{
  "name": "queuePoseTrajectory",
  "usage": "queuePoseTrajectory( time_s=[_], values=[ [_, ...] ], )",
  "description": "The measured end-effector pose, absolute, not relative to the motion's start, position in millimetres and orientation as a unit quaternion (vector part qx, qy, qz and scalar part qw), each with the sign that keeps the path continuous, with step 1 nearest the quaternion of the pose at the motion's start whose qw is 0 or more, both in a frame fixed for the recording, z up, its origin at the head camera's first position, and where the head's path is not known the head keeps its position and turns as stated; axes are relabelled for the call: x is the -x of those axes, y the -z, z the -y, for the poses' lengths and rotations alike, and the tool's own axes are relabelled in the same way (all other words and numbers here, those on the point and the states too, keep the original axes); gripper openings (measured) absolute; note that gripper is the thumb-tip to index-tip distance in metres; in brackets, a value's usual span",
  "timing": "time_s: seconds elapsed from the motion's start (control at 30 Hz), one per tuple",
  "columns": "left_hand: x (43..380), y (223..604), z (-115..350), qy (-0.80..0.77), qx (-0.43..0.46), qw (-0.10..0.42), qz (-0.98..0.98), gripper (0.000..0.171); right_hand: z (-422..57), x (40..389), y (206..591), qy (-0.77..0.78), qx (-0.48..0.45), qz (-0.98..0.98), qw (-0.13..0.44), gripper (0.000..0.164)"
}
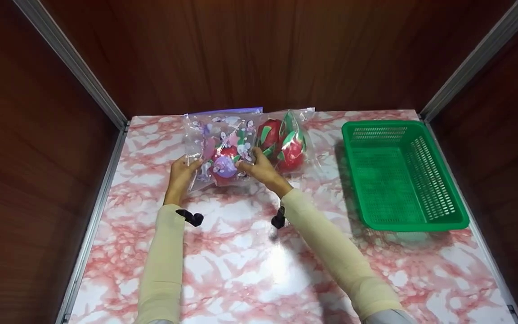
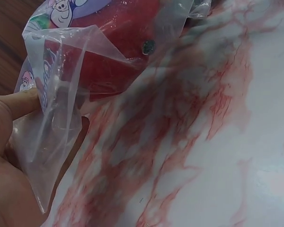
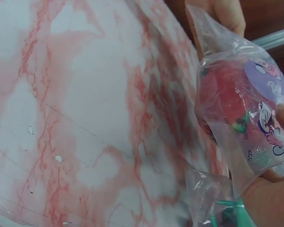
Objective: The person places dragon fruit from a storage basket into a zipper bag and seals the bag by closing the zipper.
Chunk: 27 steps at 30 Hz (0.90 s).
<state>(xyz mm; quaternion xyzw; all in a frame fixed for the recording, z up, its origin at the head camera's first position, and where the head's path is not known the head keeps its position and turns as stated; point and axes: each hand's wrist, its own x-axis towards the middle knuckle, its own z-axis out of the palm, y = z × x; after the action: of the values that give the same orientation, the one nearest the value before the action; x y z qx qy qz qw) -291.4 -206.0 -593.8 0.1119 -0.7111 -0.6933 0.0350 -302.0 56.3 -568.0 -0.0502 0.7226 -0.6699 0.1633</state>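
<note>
A clear zip bag [image 1: 196,135] with a purple seal and printed cartoon figures stands tilted near the back wall, a red dragon fruit [image 2: 109,56] inside it. My left hand [image 1: 180,175] pinches the bag's left edge, thumb in front. On the right side, my right hand [image 1: 263,168] grips the same bag, its thumb lying over the printed front. Just behind that hand is a second clear bag [image 1: 309,135], holding two red dragon fruits [image 1: 292,155] with green leaf tips. In the right wrist view, both hands and the printed bag [image 3: 248,161] appear together.
A green plastic basket [image 1: 354,180] with perforated sides stands at the right of the table. The table top [image 1: 236,243] has a red and white marble pattern. Dark wooden panels [image 1: 259,54] enclose the back and sides, with metal rails along the corners.
</note>
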Motion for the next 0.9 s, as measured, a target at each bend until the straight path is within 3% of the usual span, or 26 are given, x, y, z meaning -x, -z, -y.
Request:
queuePoseTrajectory(
  time_s=[0.3, 0.5, 0.9],
  values=[
    [296.1, 597.3, 206.7, 0.709, -0.119, 0.022, 0.695, 0.018, -55.7, 306.3, 570.8, 0.655, 0.038, -0.738, 0.158, 0.093],
    [299.0, 601.3, 208.5, 0.696, -0.133, 0.018, 0.706, 0.028, -52.8, 308.0, 573.8, 0.686, 0.04, -0.708, 0.165, 0.089],
    [298.3, 607.4, 208.2, 0.699, -0.134, 0.019, 0.702, 0.031, -47.5, 307.9, 584.4, 0.685, 0.053, -0.709, 0.158, 0.084]
  ],
)
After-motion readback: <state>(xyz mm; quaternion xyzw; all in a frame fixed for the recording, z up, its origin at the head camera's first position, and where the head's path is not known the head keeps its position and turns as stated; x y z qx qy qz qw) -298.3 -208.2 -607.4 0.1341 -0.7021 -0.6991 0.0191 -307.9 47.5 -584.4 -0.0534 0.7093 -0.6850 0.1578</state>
